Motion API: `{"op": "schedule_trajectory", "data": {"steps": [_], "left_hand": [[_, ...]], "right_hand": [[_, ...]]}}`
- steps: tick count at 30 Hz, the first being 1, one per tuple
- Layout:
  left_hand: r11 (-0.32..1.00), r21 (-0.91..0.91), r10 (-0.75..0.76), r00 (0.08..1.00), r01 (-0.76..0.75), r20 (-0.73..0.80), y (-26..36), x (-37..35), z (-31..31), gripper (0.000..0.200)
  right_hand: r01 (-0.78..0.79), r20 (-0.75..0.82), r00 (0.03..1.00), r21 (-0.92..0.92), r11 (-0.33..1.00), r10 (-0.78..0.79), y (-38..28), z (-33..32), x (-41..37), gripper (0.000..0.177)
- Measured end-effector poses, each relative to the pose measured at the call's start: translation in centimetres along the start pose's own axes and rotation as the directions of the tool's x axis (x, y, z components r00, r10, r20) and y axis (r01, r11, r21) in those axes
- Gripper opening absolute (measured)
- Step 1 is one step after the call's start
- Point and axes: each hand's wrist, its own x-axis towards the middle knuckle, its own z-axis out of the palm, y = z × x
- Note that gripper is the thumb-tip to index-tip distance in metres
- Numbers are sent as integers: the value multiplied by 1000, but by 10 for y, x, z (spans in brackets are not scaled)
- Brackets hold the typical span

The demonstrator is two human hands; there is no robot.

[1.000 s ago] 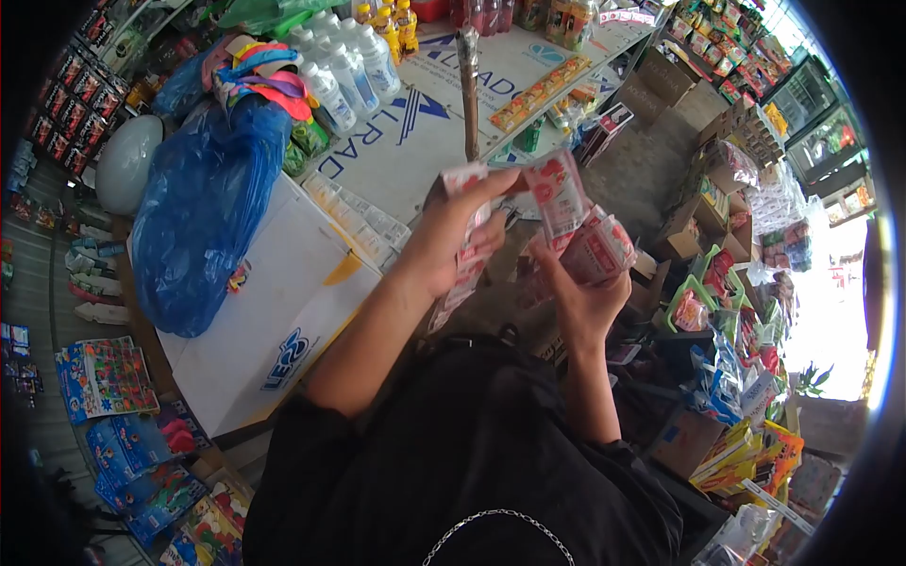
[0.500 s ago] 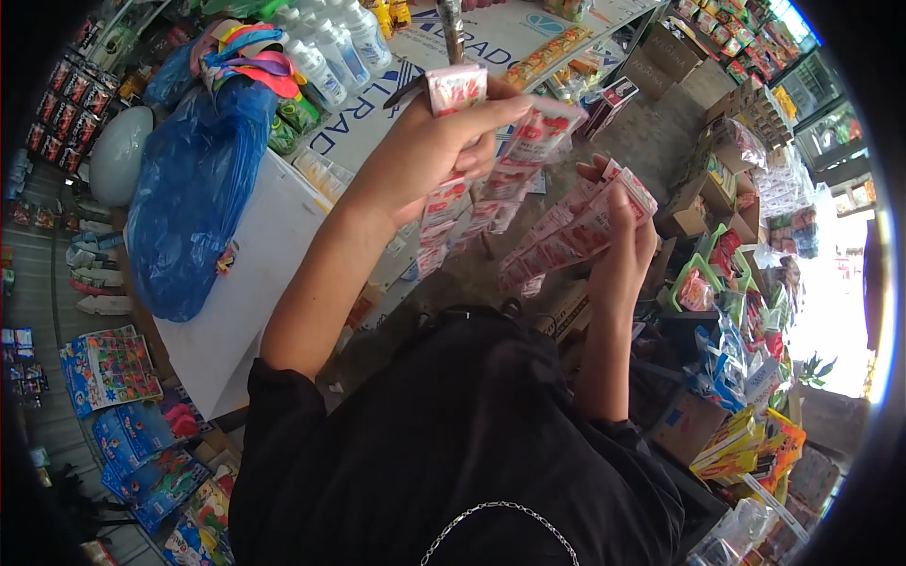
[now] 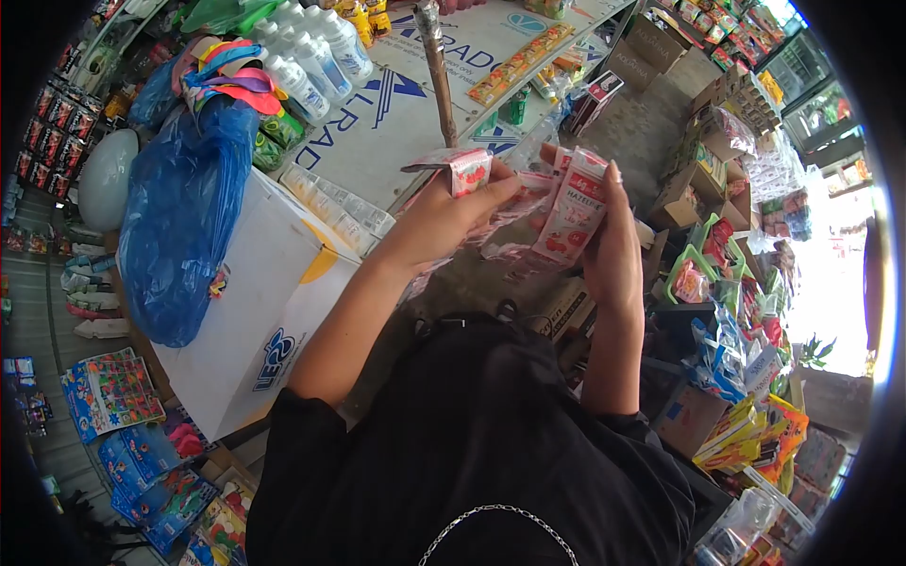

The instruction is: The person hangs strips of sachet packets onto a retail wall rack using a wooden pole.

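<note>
Strips of pink-and-white sachets with red fruit pictures are in both hands. My left hand (image 3: pixel 453 217) is closed round a folded bunch of sachets (image 3: pixel 470 174), whose end sticks up above the thumb, with more of the strip hanging below the fist. Facing it, my right hand (image 3: pixel 612 241) grips a sachet strip (image 3: pixel 574 209) between thumb and fingers, the printed face turned toward me. Between the two hands, pink sachets stretch across and overlap, partly hidden by my fingers. Both hands are in front of my chest, above the floor.
A wooden pole (image 3: pixel 437 85) stands just beyond my hands. On the printed white counter (image 3: pixel 406 113) are white bottles (image 3: pixel 321 57) and a blue plastic bag (image 3: pixel 184 236). Below it is a white box (image 3: pixel 255 311). Cartons (image 3: pixel 646 52) and a green basket (image 3: pixel 694 259) line the right side.
My hands have come closer together and lower, with the sachet strips. The right-hand strip has turned upright, showing its printed front. The left hand no longer overlaps the pole.
</note>
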Motion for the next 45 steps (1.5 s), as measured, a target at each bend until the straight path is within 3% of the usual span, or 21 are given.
{"op": "schedule_trajectory", "data": {"steps": [10,12,13,14,15,17,18,21,24,29,31,32,33,35,36,39,41,43,44,45], "left_hand": [[980,-197,5,1000,1,31,-18,4,9,12],[986,-162,35,998,-42,-46,-12,4,16,14],[986,-162,36,998,-43,-44,-15,5,16,14],[987,-142,71,996,-78,-51,-20,7,16,15],[986,-121,104,993,-111,-57,-23,8,15,16],[992,-81,89,994,-93,-57,-20,3,12,18],[996,-42,73,996,-76,-57,-19,1,11,22],[990,-107,88,993,-95,-75,-29,3,16,15],[993,-114,18,998,-24,-57,-24,-3,18,16],[984,-156,64,990,-83,-124,-39,-4,20,18],[988,-138,58,992,-73,-112,-44,-5,18,18],[990,-27,132,982,-137,-132,-52,-3,16,18],[988,-22,149,979,-153,-137,-56,-4,16,18],[974,41,227,956,-223,-184,-59,-5,18,19],[979,60,204,962,-196,-180,-55,-8,16,20],[974,43,225,955,-221,-193,-59,-8,15,21],[958,131,278,938,-255,-208,-59,-10,14,23],[945,239,273,939,-222,-207,-60,-13,14,27],[942,241,289,930,-233,-228,-59,-14,14,27],[930,257,318,927,-263,-200,-57,-16,14,28]], "right_hand": [[-46,-49,998,-204,978,37,19,9,-3,57],[-64,-88,995,-231,971,44,19,6,-6,53],[131,30,990,-587,799,-141,18,1,-8,46],[314,209,942,-823,474,-261,16,-3,-10,41],[316,211,942,-822,474,-262,12,-5,-13,41],[226,197,973,-904,362,-116,0,-4,-19,34],[262,211,961,-904,337,-181,-1,-1,-19,41],[194,107,972,-871,451,-210,1,-4,-19,50],[127,37,979,-879,459,-200,0,-2,-17,53],[131,43,978,-889,439,-205,1,1,-18,51],[59,-6,984,-932,357,-179,-1,5,-20,49],[43,4,986,-972,231,-167,-6,9,-22,46],[60,19,984,-972,228,-176,-7,13,-24,46],[109,109,961,-994,-13,-255,-10,21,-28,44],[94,107,954,-994,-57,-281,-13,27,-29,42],[85,110,957,-991,-105,-269,-19,32,-30,42],[98,124,959,-989,-111,-257,-13,25,-25,44],[48,23,960,-995,85,-280,-4,21,-24,47],[75,50,959,-994,78,-279,0,20,-23,47],[21,-43,959,-975,223,-281,5,18,-24,50]]}}
